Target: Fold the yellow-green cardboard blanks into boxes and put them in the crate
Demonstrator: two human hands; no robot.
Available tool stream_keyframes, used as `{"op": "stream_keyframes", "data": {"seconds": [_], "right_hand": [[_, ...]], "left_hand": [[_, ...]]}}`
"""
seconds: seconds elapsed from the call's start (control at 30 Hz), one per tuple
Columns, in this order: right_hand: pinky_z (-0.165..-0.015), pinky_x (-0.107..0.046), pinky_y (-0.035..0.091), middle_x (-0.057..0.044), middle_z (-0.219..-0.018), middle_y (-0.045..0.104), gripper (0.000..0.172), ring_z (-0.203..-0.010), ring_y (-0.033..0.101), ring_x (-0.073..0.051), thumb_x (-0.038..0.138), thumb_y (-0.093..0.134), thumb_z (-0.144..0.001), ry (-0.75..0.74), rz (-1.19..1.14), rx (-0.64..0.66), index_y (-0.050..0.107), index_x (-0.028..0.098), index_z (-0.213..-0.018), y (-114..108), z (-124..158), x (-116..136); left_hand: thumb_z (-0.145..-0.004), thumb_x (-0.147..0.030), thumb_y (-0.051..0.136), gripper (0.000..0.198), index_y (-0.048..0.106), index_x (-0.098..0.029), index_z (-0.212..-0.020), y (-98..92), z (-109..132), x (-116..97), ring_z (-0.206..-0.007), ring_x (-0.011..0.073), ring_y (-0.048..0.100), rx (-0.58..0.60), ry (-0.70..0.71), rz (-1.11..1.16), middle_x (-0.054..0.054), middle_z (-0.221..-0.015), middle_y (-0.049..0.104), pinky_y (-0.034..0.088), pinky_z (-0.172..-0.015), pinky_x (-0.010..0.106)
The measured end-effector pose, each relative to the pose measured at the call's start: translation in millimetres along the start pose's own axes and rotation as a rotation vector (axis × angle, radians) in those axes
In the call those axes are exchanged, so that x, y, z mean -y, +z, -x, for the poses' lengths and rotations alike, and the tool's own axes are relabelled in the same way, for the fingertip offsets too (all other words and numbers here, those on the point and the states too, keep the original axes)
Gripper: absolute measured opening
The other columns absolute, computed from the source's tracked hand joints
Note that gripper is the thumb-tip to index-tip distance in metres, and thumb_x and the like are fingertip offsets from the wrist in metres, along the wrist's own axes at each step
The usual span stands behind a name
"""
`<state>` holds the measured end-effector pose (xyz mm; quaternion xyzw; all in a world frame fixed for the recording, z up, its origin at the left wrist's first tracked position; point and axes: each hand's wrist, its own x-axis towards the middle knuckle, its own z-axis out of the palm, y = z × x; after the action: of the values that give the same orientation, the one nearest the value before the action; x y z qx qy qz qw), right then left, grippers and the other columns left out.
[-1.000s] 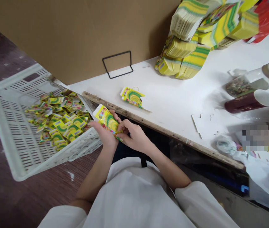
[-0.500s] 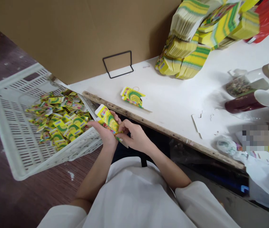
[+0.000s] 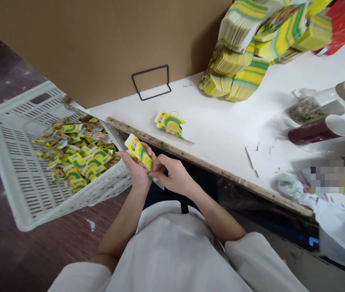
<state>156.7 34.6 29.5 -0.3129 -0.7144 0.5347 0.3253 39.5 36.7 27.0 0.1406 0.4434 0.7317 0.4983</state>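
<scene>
In front of me, just off the table edge, is a small yellow-and-green printed carton [image 3: 140, 153] with a white flap at its upper end. My left hand [image 3: 138, 172] cradles it from below, thumb out to the left side and fingers behind the far side. With thumb and fingers pinched, my right hand [image 3: 172, 172] grips the carton's lower end, where a flap sticks out. Another flattened carton [image 3: 170, 125] of the same print lies on the white table, a thin rubber band [image 3: 174, 113] by its top edge.
A white plastic crate [image 3: 11, 162] at the left holds many small yellow-green packets [image 3: 81, 158]. Behind stands a large cardboard box [image 3: 105, 48] beside a black wire stand [image 3: 152, 97]. Stacked carton blanks [image 3: 236, 73], a maroon cup [image 3: 312, 132] and a jar [image 3: 327, 99] stand farther right.
The carton and my left thumb have shifted very slightly to the right. My right hand keeps its pinch at the lower end; everything else looks the same.
</scene>
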Motion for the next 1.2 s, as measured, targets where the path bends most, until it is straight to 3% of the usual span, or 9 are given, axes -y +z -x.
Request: {"op": "stream_keyframes", "data": {"seconds": [0.13, 0.37, 0.53, 0.73, 1.0, 1.2], "right_hand": [[-0.065, -0.025, 0.044, 0.002, -0.078, 0.057, 0.012, -0.067, 0.054, -0.013, 0.021, 0.064, -0.087, -0.004, 0.014, -0.004, 0.052, 0.021, -0.083, -0.1, 0.2, 0.3], [-0.066, -0.026, 0.045, 0.002, -0.078, 0.057, 0.011, -0.068, 0.054, -0.013, 0.02, 0.064, -0.086, -0.011, 0.002, -0.016, 0.053, 0.02, -0.084, 0.1, 0.5, -1.8], [-0.064, -0.025, 0.045, 0.002, -0.079, 0.057, 0.013, -0.066, 0.054, -0.012, 0.02, 0.065, -0.086, -0.017, -0.029, -0.052, 0.053, 0.02, -0.084, -1.8, 0.1, -4.2], [-0.065, -0.025, 0.046, 0.001, -0.08, 0.057, 0.015, -0.067, 0.055, -0.012, 0.025, 0.066, -0.088, -0.024, -0.022, -0.059, 0.052, 0.021, -0.085, -1.0, 0.6, -5.1], [-0.062, -0.026, 0.045, 0.001, -0.078, 0.056, 0.036, -0.065, 0.054, -0.013, 0.051, 0.069, -0.087, 0.007, -0.001, -0.065, 0.049, 0.021, -0.082, -0.9, 0.0, -6.2], [-0.062, -0.026, 0.045, 0.002, -0.08, 0.055, 0.033, -0.065, 0.054, -0.012, 0.046, 0.07, -0.086, 0.026, -0.031, -0.045, 0.048, 0.022, -0.085, -0.3, 2.3, -4.2]], "left_hand": [[-0.072, -0.096, 0.027, 0.081, 0.056, -0.021, -0.073, 0.1, -0.1, -0.8, -0.054, 0.0157, 0.057, 0.012, -0.018, -0.007, 0.001, -0.057, 0.05, 0.046, -0.048, 0.027], [-0.069, -0.097, 0.034, 0.079, 0.056, -0.021, -0.074, 0.6, -0.2, 1.2, -0.051, 0.0144, 0.055, -0.026, 0.0, 0.009, -0.001, -0.056, 0.049, 0.049, -0.049, 0.027], [-0.068, -0.097, 0.038, 0.077, 0.056, -0.023, -0.078, -1.2, -1.0, 3.5, -0.061, 0.0186, 0.06, -0.037, 0.026, -0.047, 0.001, -0.063, 0.054, 0.048, -0.051, 0.029], [-0.073, -0.094, 0.037, 0.073, 0.056, -0.024, -0.085, -2.9, -1.1, 2.1, -0.051, 0.0147, 0.051, -0.016, 0.025, -0.035, -0.001, -0.064, 0.053, 0.046, -0.05, 0.028], [-0.078, -0.087, 0.044, 0.068, 0.061, -0.021, -0.082, -5.6, 4.7, 1.3, -0.051, 0.0111, 0.05, 0.036, 0.022, -0.042, -0.001, -0.065, 0.054, 0.041, -0.044, 0.023], [-0.075, -0.078, 0.062, 0.06, 0.064, -0.018, -0.079, -8.6, 2.0, 0.2, -0.045, 0.0102, 0.05, 0.037, 0.087, -0.121, -0.002, -0.059, 0.056, 0.043, -0.044, 0.022]]}}
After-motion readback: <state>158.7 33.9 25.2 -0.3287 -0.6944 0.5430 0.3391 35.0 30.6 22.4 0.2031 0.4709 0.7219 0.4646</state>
